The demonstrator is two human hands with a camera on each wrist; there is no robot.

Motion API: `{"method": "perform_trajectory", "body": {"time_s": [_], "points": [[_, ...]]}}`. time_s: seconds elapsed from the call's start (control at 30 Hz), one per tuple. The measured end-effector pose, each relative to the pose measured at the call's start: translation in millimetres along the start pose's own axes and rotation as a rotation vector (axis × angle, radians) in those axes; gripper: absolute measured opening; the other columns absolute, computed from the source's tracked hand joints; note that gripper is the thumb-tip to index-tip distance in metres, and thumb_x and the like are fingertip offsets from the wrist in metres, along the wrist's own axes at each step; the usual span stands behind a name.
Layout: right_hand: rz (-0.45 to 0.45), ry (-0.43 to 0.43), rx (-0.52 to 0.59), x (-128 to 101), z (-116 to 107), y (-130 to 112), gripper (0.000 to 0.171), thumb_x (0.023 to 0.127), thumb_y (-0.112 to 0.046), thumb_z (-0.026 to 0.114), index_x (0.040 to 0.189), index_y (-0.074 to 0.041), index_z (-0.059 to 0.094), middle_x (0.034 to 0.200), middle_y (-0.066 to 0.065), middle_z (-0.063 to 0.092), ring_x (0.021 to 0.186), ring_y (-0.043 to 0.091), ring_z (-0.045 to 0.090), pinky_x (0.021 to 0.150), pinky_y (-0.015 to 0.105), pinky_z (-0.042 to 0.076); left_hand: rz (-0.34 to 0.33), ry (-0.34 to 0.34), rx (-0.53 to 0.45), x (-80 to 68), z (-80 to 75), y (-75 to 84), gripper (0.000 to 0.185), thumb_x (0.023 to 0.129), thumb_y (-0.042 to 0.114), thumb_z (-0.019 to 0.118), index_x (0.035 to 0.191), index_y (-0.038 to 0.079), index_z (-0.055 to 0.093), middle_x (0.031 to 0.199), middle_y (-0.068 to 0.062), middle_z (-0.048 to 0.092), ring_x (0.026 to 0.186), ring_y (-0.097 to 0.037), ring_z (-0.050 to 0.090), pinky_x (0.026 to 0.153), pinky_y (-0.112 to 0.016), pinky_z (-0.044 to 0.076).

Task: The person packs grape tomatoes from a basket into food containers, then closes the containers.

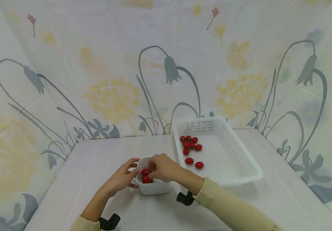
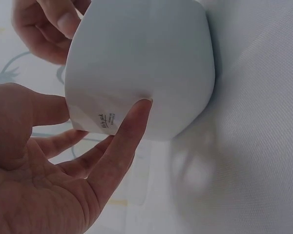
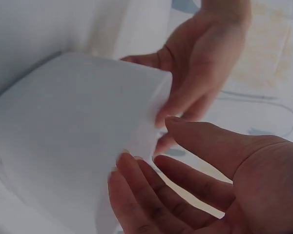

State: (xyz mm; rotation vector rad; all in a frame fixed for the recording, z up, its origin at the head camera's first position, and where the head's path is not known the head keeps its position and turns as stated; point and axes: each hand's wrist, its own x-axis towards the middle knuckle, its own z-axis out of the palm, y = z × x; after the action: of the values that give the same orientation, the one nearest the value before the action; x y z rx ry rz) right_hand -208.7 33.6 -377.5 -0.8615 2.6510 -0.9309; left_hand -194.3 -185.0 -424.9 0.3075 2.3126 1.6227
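Observation:
In the head view, a small white container (image 1: 155,188) stands on the table with several red cherry tomatoes (image 1: 146,179) inside. My left hand (image 1: 121,177) holds it by its left side. Seen from the left wrist, the left hand (image 2: 63,165) has its thumb at the rim corner and a fingertip pressed on the white wall (image 2: 146,53). My right hand (image 1: 164,168) reaches over the opening from the right, fingers pointing down at the tomatoes. In the right wrist view the right hand's fingers (image 3: 151,195) are loosely bent at the rim, thumb apart, with nothing visible between them.
To the right, a white perforated basket (image 1: 241,149) holds several more cherry tomatoes (image 1: 186,144) along its left side. The table (image 1: 96,157) has a pale cover, and a flower-printed curtain (image 1: 114,57) stands behind it. Black wrist mounts (image 1: 110,222) sit under both forearms.

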Motion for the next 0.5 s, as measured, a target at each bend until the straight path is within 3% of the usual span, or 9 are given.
{"method": "perform_trajectory", "body": {"time_s": [0.17,0.5], "points": [[-0.016,-0.008,0.023,-13.0,-24.3,-1.3,0.017,0.090,-0.009,0.076,0.104,0.000,0.072,0.093,0.004,0.069,0.087,0.018,0.062,0.068,0.028,0.056,-0.009,0.006,0.000,-0.3,0.1,0.0,0.042,0.107,0.013,0.051,0.148,0.008,0.042,0.147,-0.030,0.042,0.117,-0.044,0.060,0.072,-0.046,0.064],[-0.015,-0.014,0.045,-31.3,-63.5,11.2,0.019,0.091,-0.018,0.077,0.105,-0.006,0.073,0.097,0.001,0.071,0.091,0.019,0.068,0.074,0.027,0.059,-0.007,0.022,0.003,-1.5,0.5,-0.3,0.043,0.107,0.013,0.051,0.149,0.007,0.042,0.148,-0.029,0.043,0.116,-0.041,0.061,0.072,-0.046,0.064]]}}
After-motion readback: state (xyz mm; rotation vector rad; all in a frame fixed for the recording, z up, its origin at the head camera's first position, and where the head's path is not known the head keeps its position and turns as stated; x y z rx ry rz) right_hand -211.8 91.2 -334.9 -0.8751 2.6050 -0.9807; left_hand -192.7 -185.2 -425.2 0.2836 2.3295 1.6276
